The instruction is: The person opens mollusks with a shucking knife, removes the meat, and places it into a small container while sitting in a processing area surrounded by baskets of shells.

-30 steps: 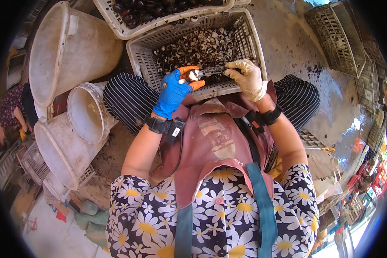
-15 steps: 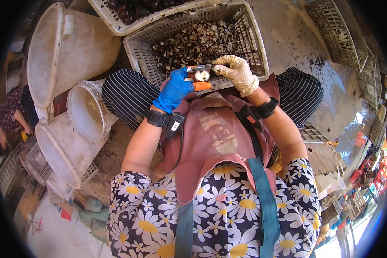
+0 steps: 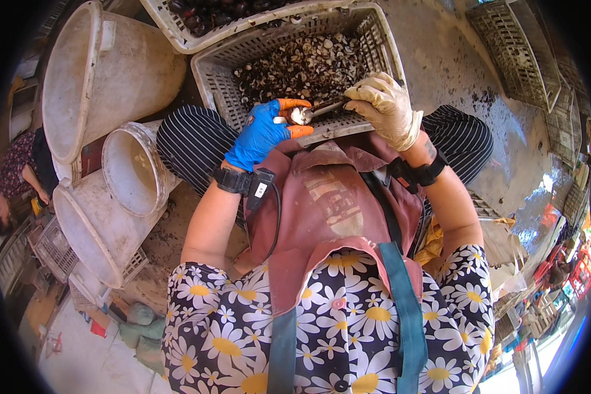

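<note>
My left hand point(image 3: 261, 134), in a blue glove with orange fingertips, is closed around a partly peeled water chestnut point(image 3: 299, 116) with white flesh showing. My right hand point(image 3: 389, 108), in a cream glove, grips a slim metal peeling knife point(image 3: 328, 108). Its blade reaches left and meets the water chestnut. Both hands work over the near edge of a dirty white plastic basket point(image 3: 399, 62). Brown and white peelings point(image 3: 308, 62) lie thick inside it. How the right fingers wrap the knife's handle is mostly hidden.
Beyond stands another basket point(image 3: 180, 44) of dark, shiny water chestnuts. Large whitish tubs point(image 3: 138, 62) lie tipped at my left, a smaller bucket point(image 3: 161, 177) among them. Slatted crates point(image 3: 515, 52) line the right side. Another person point(image 3: 23, 167) bends at the far left.
My right hand has drawn back to the right and turned, the knife now slanting up from the water chestnut. My left hand has shifted slightly left, its orange fingertips spread around the piece.
</note>
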Demonstrator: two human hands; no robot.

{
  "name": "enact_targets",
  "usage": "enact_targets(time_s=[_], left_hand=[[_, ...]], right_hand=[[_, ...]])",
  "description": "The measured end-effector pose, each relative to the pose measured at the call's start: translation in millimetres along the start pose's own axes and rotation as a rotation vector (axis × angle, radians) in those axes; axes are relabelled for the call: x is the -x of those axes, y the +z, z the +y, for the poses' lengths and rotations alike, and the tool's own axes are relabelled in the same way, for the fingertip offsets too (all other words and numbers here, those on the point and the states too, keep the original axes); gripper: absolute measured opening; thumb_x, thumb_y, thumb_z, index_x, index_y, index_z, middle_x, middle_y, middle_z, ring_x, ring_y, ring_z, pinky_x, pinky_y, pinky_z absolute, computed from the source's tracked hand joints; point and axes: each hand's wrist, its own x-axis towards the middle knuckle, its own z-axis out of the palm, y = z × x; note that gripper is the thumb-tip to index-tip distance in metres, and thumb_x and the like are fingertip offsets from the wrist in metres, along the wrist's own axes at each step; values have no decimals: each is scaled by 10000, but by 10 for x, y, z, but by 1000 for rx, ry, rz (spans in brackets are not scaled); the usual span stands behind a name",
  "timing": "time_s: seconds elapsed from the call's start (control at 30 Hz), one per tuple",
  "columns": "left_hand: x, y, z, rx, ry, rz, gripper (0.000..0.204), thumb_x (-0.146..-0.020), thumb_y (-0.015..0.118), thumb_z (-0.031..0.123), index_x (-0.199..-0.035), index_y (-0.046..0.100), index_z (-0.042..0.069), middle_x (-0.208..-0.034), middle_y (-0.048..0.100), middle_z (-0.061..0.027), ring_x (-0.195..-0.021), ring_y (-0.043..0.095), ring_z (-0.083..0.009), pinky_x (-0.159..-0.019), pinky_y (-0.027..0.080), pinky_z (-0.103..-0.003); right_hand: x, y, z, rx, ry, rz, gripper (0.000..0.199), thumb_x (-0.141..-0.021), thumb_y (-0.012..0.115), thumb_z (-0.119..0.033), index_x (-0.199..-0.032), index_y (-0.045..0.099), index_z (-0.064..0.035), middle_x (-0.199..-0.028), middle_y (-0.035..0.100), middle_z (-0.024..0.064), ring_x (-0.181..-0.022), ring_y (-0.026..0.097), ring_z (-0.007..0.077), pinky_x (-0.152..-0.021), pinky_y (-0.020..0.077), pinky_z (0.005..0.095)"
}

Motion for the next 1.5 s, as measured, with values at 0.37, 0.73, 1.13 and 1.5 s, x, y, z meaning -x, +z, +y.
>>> enact_targets(time_s=[0.37, 0.73, 1.13, 1.5], left_hand=[[38, -33, -105, -8, -201, -315, 481, -616, 782, 59, -1056, 598, -11, -901, 630, -18, -814, 562, -74, -758, 461, -223], [-21, -19, 68, 247, -214, -245, 461, -645, 749, 14, -1077, 587, 20, -916, 620, -17, -813, 562, -78, -769, 463, -215], [-34, 167, -54, 171, 173, 240, 400, -709, 690, -44, -1080, 545, -2, -921, 622, -65, -839, 587, -117, -772, 518, -268], [-98, 292, -5, 112, 192, 407, 385, -706, 692, -54, -1054, 540, 5, -956, 598, -65, -859, 574, -117, -783, 501, -252]], right_hand=[[27, 22, 134, -382, 47, -300, 177, -684, 705, -79, -855, 665, -58, -722, 604, 51, -727, 553, 220, -664, 451, 321], [212, 186, 117, -985, 675, -192, 174, -768, 670, -38, -931, 631, 10, -899, 630, 42, -813, 577, 96, -745, 477, 234], [349, 482, -79, -721, 782, 203, 167, -766, 683, -61, -909, 631, 6, -776, 600, -14, -680, 502, 41, -611, 431, 192], [180, 619, -208, -784, 828, 269, 145, -780, 667, -69, -899, 638, 10, -752, 616, -3, -669, 527, 53, -610, 447, 200]])
